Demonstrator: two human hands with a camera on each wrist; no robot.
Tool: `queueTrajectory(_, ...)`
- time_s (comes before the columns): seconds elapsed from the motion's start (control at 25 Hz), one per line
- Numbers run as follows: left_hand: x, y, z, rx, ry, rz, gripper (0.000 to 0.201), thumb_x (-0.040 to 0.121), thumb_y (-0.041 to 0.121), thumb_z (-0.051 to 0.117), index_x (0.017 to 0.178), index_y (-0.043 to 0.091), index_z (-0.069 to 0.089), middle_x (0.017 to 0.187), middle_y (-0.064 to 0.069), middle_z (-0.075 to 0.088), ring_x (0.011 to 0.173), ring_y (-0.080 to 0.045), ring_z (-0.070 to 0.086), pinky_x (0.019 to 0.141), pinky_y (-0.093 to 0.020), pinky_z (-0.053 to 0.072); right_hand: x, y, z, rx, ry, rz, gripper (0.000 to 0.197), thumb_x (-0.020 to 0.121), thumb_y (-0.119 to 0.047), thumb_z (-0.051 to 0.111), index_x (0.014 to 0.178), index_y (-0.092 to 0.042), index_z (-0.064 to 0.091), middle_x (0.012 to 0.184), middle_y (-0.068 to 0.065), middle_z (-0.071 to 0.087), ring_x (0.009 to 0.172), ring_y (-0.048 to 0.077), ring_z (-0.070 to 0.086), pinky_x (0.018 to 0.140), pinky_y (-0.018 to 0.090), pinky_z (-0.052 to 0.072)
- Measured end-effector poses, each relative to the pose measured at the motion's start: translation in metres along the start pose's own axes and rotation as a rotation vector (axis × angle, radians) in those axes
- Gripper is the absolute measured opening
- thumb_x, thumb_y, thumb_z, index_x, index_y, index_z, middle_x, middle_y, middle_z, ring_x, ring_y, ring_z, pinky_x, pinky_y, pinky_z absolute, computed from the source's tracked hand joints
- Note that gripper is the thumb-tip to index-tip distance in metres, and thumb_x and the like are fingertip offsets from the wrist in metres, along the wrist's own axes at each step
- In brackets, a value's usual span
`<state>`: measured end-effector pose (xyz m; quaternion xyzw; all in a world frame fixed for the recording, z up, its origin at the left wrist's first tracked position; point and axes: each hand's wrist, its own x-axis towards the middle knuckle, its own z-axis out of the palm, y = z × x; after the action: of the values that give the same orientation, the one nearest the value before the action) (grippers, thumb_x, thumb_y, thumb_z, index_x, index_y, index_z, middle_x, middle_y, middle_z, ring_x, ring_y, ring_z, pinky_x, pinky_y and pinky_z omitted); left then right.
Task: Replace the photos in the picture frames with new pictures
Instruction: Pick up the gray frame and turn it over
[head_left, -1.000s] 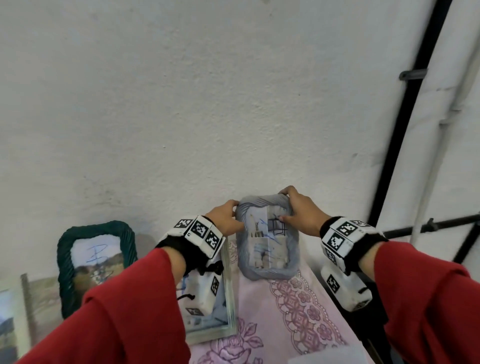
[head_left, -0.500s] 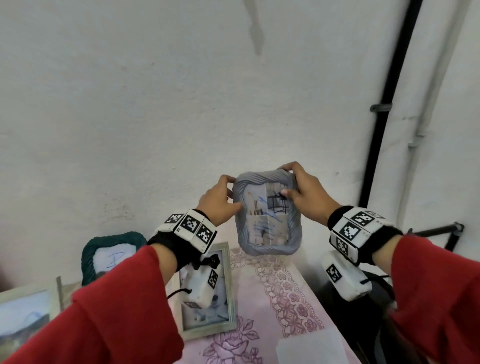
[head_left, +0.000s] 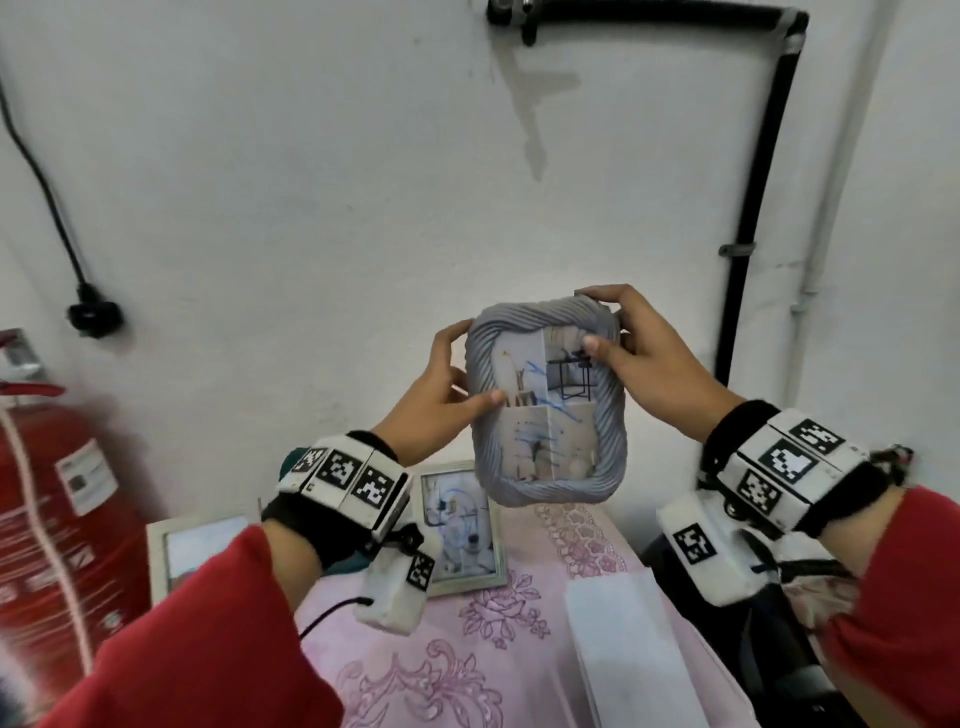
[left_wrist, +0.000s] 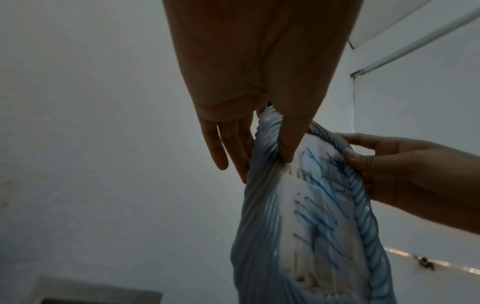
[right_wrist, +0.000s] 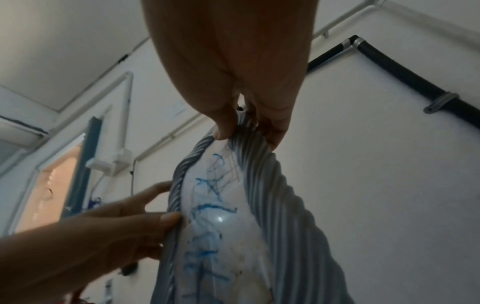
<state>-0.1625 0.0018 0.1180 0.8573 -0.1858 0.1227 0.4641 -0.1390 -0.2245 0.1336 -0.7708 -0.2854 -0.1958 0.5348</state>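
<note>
Lifted higher than before, the grey rope frame stands upright, long axis vertical, photo facing the person; left hand and right hand fingers clamp its sides.

Picture frames, three visible in the head view: one grey rope-pattern frame, held aloft; one pale frame lying on the cloth; one white frame at left. Hands: two. Fire extinguisher: one. White paper stack: one.
</note>
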Motion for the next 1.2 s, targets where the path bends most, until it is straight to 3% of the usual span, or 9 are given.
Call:
queueTrajectory(0.12,-0.046,0.003,-0.007,-0.204,-0.022,-0.089,0.067,0.083,0.035,0.063,0.137,0.033,0.023,0.102,-0.009,0.068,0.090,-0.017,0.068,0.078,-0.025,0.056,-0.031,-0.022,0.010,0.156,0.013,0.037,0.031,0.094,-0.011,0.051,0.120,-0.028,0.047,0.091,-0.005,0.057,0.078,0.004,0.065,0.069,0.015,0.053)
queueTrajectory(0.24,-0.090,0.009,-0.011,-0.377,-0.064,-0.074,0.069,0.075,0.031,0.069,0.133,0.031,0.032,0.102,-0.010,0.072,0.091,-0.022,0.070,0.073,-0.031,0.058,-0.059,-0.041,0.022,0.249,0.040,0.072,0.029,0.094,-0.014,0.053,0.120,-0.027,0.050,0.091,0.001,0.059,0.073,-0.001,0.064,0.065,0.013,0.052)
queueTrajectory(0.36,-0.124,0.015,-0.012,-0.483,0.015,-0.008,0.057,0.077,0.022,0.069,0.127,0.026,0.042,0.100,-0.006,0.073,0.088,-0.019,0.070,0.068,-0.028,0.056,-0.083,-0.056,0.034,0.351,0.088,0.082,0.029,0.093,-0.015,0.055,0.121,-0.023,0.051,0.086,-0.001,0.063,0.076,0.002,0.066,0.066,0.015,0.054)
queueTrajectory(0.48,-0.155,0.018,-0.013,-0.523,0.122,0.008,0.052,0.078,0.017,0.066,0.125,0.023,0.046,0.097,-0.002,0.073,0.085,-0.016,0.070,0.065,-0.025,0.055,-0.109,-0.067,0.049,0.471,0.120,0.103,0.030,0.092,-0.020,0.056,0.122,-0.025,0.053,0.079,-0.001,0.066,0.078,0.008,0.067,0.068,0.019,0.054)
queueTrajectory(0.56,-0.177,0.015,-0.011,-0.546,0.159,0.011,0.052,0.078,0.017,0.065,0.126,0.020,0.046,0.096,-0.001,0.073,0.087,-0.015,0.070,0.066,-0.024,0.055,-0.130,-0.067,0.059,0.504,0.087,0.164,0.032,0.094,-0.025,0.052,0.125,-0.032,0.051,0.086,0.001,0.069,0.084,0.009,0.067,0.073,0.019,0.054)
queueTrajectory(0.64,-0.198,0.008,-0.006,-0.542,0.199,-0.003,0.054,0.077,0.017,0.064,0.128,0.018,0.045,0.096,0.000,0.073,0.088,-0.014,0.070,0.066,-0.024,0.055,-0.152,-0.062,0.069,0.558,0.002,0.245,0.032,0.095,-0.030,0.048,0.127,-0.036,0.048,0.101,-0.007,0.071,0.095,0.008,0.066,0.078,0.020,0.053)
queueTrajectory(0.72,-0.220,-0.003,0.002,-0.527,0.212,-0.047,0.052,0.079,0.015,0.063,0.128,0.018,0.046,0.095,0.001,0.073,0.087,-0.014,0.070,0.065,-0.023,0.055,-0.178,-0.055,0.081,0.643,-0.074,0.337,0.030,0.097,-0.024,0.044,0.125,-0.034,0.049,0.111,-0.005,0.068,0.097,0.009,0.064,0.080,0.024,0.050)
queueTrajectory(0.88,-0.247,-0.020,0.018,-0.519,0.241,-0.120,0.043,0.086,0.005,0.059,0.124,0.022,0.047,0.089,0.001,0.074,0.081,-0.012,0.070,0.062,-0.021,0.054,-0.220,-0.040,0.097,0.821,-0.134,0.475,0.036,0.095,-0.003,0.036,0.122,-0.023,0.046,0.109,0.003,0.065,0.092,0.014,0.062,0.084,0.031,0.048)
queueTrajectory(1.2,-0.272,-0.027,0.039,-0.525,0.291,-0.203,0.046,0.083,0.010,0.063,0.126,0.022,0.049,0.090,-0.010,0.073,0.082,-0.020,0.070,0.062,-0.027,0.055,-0.258,-0.030,0.100,0.935,-0.106,0.530,0.034,0.094,-0.007,0.044,0.123,-0.023,0.050,0.108,0.006,0.071,0.095,0.016,0.067,0.081,0.027,0.057)
